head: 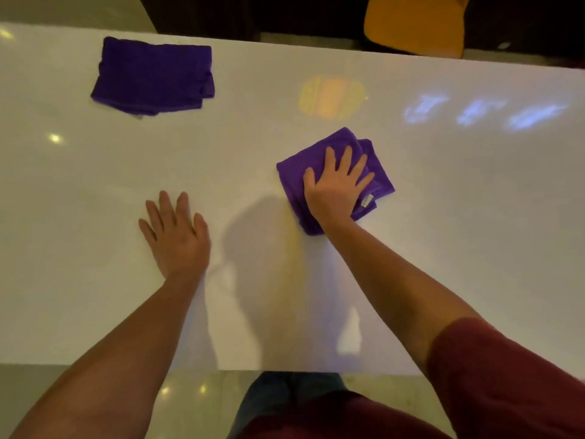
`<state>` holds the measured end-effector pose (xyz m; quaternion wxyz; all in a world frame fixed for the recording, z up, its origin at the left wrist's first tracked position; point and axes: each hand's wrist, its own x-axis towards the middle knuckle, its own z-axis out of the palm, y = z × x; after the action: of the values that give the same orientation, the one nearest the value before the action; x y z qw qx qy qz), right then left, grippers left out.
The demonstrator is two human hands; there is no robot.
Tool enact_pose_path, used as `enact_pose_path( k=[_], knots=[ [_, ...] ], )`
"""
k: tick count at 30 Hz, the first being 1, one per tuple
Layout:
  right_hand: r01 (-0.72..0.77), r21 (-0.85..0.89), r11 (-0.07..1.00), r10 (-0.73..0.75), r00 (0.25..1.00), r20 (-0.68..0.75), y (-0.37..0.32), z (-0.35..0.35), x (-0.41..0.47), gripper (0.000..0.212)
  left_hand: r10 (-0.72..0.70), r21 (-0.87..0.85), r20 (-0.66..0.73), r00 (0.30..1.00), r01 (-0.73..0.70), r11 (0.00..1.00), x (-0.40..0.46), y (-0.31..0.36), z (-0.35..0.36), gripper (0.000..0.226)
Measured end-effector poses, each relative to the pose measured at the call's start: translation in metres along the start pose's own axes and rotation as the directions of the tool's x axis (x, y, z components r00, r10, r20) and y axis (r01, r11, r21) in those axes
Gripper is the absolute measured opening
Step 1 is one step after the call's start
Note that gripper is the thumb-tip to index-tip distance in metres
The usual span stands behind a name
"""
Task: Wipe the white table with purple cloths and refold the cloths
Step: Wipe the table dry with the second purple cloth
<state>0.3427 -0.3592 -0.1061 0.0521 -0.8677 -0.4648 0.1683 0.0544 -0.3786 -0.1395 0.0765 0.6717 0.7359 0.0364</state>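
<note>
A glossy white table fills most of the head view. My right hand lies flat, fingers spread, pressing on a folded purple cloth right of the table's centre; a small white label shows at the cloth's near right corner. My left hand rests palm down on the bare tabletop to the left, fingers apart, holding nothing. A second purple cloth, folded into a rough rectangle, lies untouched at the far left of the table.
An orange chair stands beyond the table's far edge at the upper right. The near table edge runs across the bottom, with a shiny floor and my legs below it. Light reflections dot the tabletop.
</note>
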Motion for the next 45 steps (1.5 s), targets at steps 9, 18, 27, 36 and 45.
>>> enact_pose_path(
  k=[9,18,27,36,45],
  knots=[
    [0.241,-0.148,0.959,-0.243,0.97,0.002,-0.076,0.031,0.055,0.075,-0.008,-0.036,-0.047,0.999,0.006,0.999,0.007,-0.005,0.008,0.053],
    [0.581,-0.151,0.8,-0.575,0.813,0.089,0.045,0.068,-0.182,0.069,-0.028,-0.089,-0.044,0.999,0.024,0.996,0.006,-0.006,0.006,0.055],
    [0.537,-0.177,0.825,-0.536,0.842,0.061,0.054,0.039,-0.096,0.068,-0.016,-0.053,-0.048,0.999,0.014,0.998,0.006,-0.006,0.006,0.059],
    [0.416,-0.125,0.901,-0.42,0.907,-0.005,-0.076,0.03,0.079,0.076,-0.019,0.014,-0.105,0.994,0.021,1.0,0.01,-0.009,0.018,0.058],
    [0.743,-0.046,0.668,-0.736,0.669,0.104,0.11,0.02,-0.089,0.068,-0.189,0.062,-0.069,0.98,0.193,0.979,-0.009,0.028,-0.003,0.055]
  ],
)
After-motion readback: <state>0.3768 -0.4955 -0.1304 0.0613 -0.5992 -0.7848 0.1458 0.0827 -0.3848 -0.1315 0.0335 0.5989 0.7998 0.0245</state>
